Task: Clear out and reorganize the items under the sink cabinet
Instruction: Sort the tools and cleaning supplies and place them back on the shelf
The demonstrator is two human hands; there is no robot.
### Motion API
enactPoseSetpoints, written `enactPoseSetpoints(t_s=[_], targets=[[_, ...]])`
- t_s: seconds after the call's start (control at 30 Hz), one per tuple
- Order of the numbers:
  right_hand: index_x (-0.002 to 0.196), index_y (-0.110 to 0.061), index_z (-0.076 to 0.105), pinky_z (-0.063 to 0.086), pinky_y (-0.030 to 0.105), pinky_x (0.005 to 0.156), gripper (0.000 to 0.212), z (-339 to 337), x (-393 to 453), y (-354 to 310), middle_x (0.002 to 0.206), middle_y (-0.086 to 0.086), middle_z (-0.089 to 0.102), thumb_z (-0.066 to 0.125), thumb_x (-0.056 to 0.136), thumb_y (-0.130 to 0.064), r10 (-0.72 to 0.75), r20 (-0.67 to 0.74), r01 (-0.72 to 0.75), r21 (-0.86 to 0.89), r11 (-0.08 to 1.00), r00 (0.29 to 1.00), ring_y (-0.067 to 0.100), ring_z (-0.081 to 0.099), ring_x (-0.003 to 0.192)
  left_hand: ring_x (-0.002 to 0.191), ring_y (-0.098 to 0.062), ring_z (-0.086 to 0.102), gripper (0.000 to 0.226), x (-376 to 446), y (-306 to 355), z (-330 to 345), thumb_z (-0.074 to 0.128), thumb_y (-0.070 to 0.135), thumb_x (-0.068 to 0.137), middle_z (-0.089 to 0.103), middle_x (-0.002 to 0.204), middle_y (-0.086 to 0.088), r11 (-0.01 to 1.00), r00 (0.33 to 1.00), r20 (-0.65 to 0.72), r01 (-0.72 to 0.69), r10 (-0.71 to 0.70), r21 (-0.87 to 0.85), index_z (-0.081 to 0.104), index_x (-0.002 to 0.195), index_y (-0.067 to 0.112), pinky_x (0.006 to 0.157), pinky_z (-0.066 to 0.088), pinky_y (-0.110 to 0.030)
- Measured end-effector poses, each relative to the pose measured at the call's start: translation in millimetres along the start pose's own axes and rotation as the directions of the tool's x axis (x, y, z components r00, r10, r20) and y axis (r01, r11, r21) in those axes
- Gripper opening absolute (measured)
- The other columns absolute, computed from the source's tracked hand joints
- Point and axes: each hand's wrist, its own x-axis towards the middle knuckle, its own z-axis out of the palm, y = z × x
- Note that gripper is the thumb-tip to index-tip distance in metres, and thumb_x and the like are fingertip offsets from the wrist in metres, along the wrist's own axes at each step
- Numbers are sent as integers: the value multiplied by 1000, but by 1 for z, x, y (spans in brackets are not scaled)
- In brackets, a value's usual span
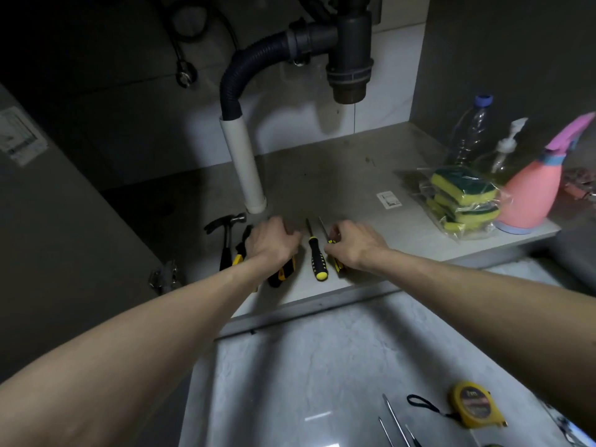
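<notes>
On the cabinet floor (348, 195) lies a row of tools with black-and-yellow handles. A hammer (227, 237) is leftmost, then pliers (241, 250). My left hand (274, 240) rests over a thick black-and-yellow handled tool (283, 272), fingers curled on it. A screwdriver (316, 256) lies free between my hands. My right hand (351, 243) pinches a second screwdriver (335, 253) near where shaft meets handle. At the right stand a pack of yellow-green sponges (461, 198), a pink spray bottle (532, 191), a pump bottle (508, 146) and a clear plastic bottle (471, 130).
A black corrugated drain hose (245, 69) and white pipe (245, 169) drop to the cabinet floor just behind my left hand. The sink trap (350, 59) hangs above. On the room floor near me lie a yellow tape measure (477, 404) and thin metal tools (393, 421).
</notes>
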Motion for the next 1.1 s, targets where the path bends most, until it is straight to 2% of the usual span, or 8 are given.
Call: enactPoseSetpoints(t_s=[0.1, 0.17, 0.27, 0.4, 0.57, 0.77, 0.9, 1.1], targets=[[96, -26, 62, 45, 33, 76, 15, 11, 1, 3, 110, 10, 70, 57, 89, -38, -8, -6, 8, -25, 1000, 1000, 33, 63, 104, 100, -36, 64, 33, -3, -14, -3, 61, 45, 84, 67, 102, -8, 993, 1000, 11, -25, 24, 112, 57, 107, 22, 76, 53, -38], [94, -24, 60, 43, 34, 72, 22, 17, 0, 3, 108, 11, 70, 52, 93, -45, -10, -51, 7, -47, 999, 999, 34, 63, 97, 100, -35, 64, 39, -5, -21, -2, 62, 49, 82, 67, 104, -8, 992, 999, 35, -37, 33, 122, 55, 113, 25, 76, 53, -38], [114, -21, 57, 43, 37, 72, 44, 25, -4, 1, 114, 11, 68, 43, 93, -58, -31, -136, 23, -62, 998, 990, 35, 63, 101, 98, -34, 65, 40, -9, -26, 4, 63, 51, 83, 68, 103, -7, 994, 997, 68, -44, 37, 100, 53, 112, 25, 75, 52, -38], [127, -26, 53, 41, 38, 73, 53, 36, -12, -3, 121, 9, 61, 48, 88, -63, -105, -89, 96, -101, 990, 990, 36, 62, 106, 98, -33, 65, 36, -10, -27, 9, 61, 53, 85, 69, 104, -7, 997, 997, 76, -35, 29, 71, 57, 106, 23, 79, 53, -39], [124, -34, 59, 39, 37, 75, 46, 39, -11, -12, 114, 7, 56, 49, 88, -61, -117, -68, 114, -59, 992, 991, 38, 61, 106, 96, -35, 65, 31, -13, -29, 14, 58, 53, 85, 69, 101, -7, 998, 997, 62, -51, 48, 42, 55, 98, 25, 71, 48, -36], [120, -29, 63, 40, 36, 73, 46, 41, -5, -22, 112, 9, 58, 48, 91, -61, -108, -80, 105, -45, 993, 991, 38, 61, 105, 96, -35, 65, 27, -11, -28, 15, 56, 52, 90, 69, 102, -9, 999, 997, 61, -37, 36, 10, 54, 96, 25, 75, 53, -39], [115, -23, 63, 40, 37, 74, 53, 40, -6, -23, 115, 11, 60, 41, 93, -66, -108, -73, 106, -24, 994, 991, 38, 60, 106, 94, -34, 65, 26, -10, -29, 17, 52, 51, 93, 69, 100, -8, 1000, 999, 47, -17, 17, 6, 56, 95, 25, 70, 48, -37], [97, -18, 59, 45, 38, 74, 36, 34, -13, -14, 107, 11, 63, 38, 101, -47, -91, -91, 97, 57, 994, 992, 33, 57, 89, 89, -32, 65, 23, -9, -28, 12, 47, 41, 93, 69, 94, -7, 1000, 1000, 25, -11, 10, 22, 61, 97, 23, 70, 49, -36]])
